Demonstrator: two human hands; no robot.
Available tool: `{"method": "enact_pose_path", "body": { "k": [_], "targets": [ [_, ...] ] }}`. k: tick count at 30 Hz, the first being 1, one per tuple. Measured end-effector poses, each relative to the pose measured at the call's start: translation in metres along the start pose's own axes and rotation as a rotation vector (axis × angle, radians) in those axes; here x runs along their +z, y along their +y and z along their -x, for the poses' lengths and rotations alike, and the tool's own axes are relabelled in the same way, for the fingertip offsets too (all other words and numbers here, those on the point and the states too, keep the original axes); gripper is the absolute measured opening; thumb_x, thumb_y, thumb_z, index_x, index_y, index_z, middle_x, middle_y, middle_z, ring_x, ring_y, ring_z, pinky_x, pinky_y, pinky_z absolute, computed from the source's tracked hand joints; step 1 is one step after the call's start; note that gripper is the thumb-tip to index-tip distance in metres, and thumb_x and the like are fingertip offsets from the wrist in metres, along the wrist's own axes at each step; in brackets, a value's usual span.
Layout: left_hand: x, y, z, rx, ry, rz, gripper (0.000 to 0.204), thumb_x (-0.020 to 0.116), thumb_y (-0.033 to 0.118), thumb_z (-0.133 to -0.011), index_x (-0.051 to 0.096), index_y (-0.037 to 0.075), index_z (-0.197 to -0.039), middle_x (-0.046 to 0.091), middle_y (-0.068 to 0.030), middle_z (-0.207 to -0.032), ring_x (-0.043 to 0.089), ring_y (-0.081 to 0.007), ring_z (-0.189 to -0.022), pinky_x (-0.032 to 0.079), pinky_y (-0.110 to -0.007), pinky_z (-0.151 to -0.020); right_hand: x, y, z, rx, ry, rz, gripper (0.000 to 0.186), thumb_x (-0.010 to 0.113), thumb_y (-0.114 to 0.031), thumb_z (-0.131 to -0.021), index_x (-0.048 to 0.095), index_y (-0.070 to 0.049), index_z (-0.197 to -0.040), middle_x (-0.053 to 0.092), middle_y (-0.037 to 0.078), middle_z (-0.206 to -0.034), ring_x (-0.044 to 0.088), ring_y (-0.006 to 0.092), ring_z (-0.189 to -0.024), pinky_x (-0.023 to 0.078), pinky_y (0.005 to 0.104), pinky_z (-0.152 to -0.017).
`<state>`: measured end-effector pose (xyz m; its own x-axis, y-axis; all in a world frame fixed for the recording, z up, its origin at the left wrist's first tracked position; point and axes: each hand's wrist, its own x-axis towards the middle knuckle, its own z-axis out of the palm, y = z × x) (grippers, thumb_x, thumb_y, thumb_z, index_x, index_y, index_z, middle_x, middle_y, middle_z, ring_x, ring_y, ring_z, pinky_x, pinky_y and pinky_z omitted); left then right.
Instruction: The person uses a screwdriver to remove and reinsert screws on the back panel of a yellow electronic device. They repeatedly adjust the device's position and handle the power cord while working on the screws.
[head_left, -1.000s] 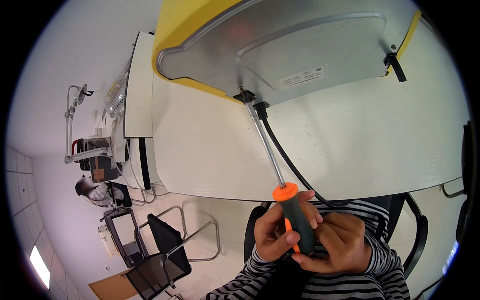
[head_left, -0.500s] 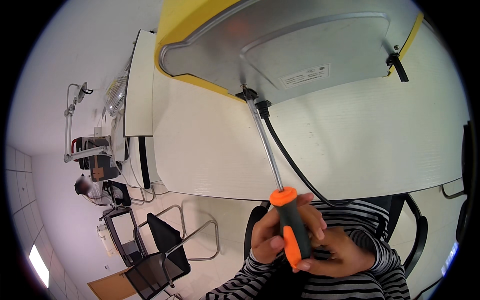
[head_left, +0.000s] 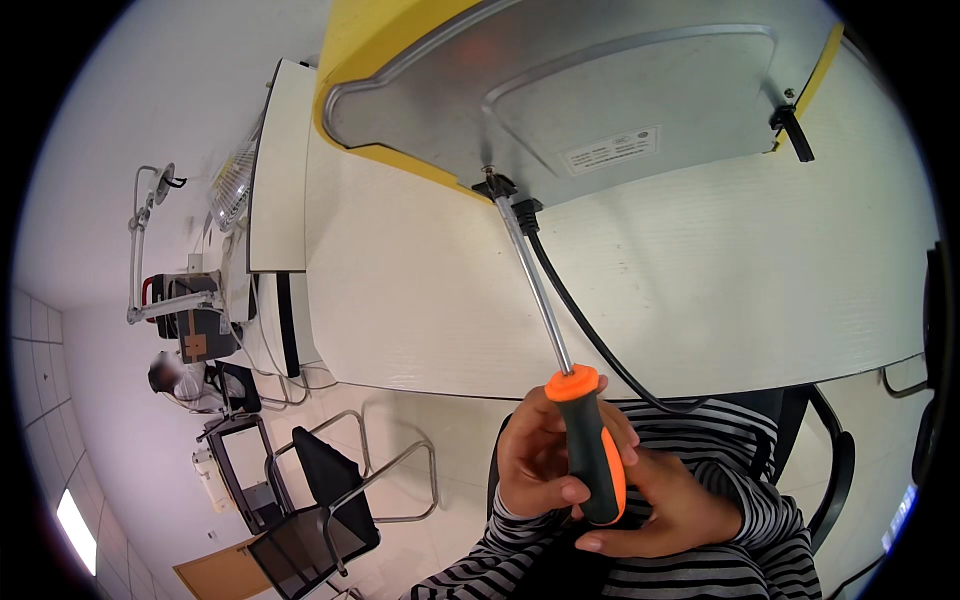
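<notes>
A long screwdriver (head_left: 590,455) with a black and orange handle slants up from my lap. Its tip meets the grey metal underside of a yellow-edged appliance (head_left: 600,110), at a small black foot (head_left: 495,187) with a screw head beside it. My left hand (head_left: 530,460) is curled round the left of the handle, thumb against it. On the right, my right hand (head_left: 685,505) has its fingers at the handle, partly hidden behind it. Its thumb stretches below the handle's end. A black power cord (head_left: 570,300) runs from the appliance past the shaft toward my lap.
The appliance lies tilted on a white table (head_left: 450,320). A second black foot (head_left: 795,135) sticks out at its right. To the left stand a black chair (head_left: 320,500), a side table and a lamp arm (head_left: 140,250); a seated person (head_left: 185,380) is farther off.
The screwdriver handle has turned, so its orange inlay moved from the left side to the right. My fingers shifted around it; the right thumb has come off the handle's end. The appliance stayed nearly still.
</notes>
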<state>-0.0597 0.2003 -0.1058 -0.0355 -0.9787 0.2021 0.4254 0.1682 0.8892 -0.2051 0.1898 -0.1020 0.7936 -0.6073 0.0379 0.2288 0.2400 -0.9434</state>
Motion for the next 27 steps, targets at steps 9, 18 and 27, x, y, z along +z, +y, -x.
{"method": "enact_pose_path", "body": {
  "k": [9,18,27],
  "targets": [
    [0.011,0.006,-0.001,-0.004,0.157,-0.197,0.077,0.063,0.037,-0.072,0.027,-0.015,-0.116,0.055,-0.0162,-0.067,0.057,-0.0227,-0.061,0.046,-0.032,-0.060,0.003,0.002,-0.003,-0.042,0.076,0.081,0.042,0.066,-0.024,-0.071,0.045,0.003,-0.095,0.053,0.011,-0.066,0.056,0.0209,-0.056,0.044,0.0266,-0.047],
    [0.012,0.008,0.001,-0.084,0.159,-0.104,0.059,0.040,0.033,-0.084,0.027,-0.015,-0.116,0.055,-0.0201,-0.068,0.055,-0.0263,-0.063,0.045,-0.035,-0.064,-0.007,-0.009,-0.002,0.195,-0.147,-0.200,0.018,0.054,-0.017,-0.081,0.049,-0.001,-0.086,0.057,0.004,-0.075,0.055,0.0126,-0.068,0.045,0.0237,-0.061],
    [0.000,-0.013,0.014,-0.109,-0.184,0.597,0.057,0.042,0.020,-0.081,0.021,-0.014,-0.121,0.053,-0.0295,-0.087,0.054,-0.0329,-0.086,0.035,-0.040,-0.085,-0.006,0.001,-0.003,0.192,-0.475,-0.769,0.028,0.036,-0.022,-0.090,0.054,-0.001,-0.087,0.056,0.004,-0.084,0.051,0.0097,-0.076,0.042,0.0216,-0.067]
  ]
}}
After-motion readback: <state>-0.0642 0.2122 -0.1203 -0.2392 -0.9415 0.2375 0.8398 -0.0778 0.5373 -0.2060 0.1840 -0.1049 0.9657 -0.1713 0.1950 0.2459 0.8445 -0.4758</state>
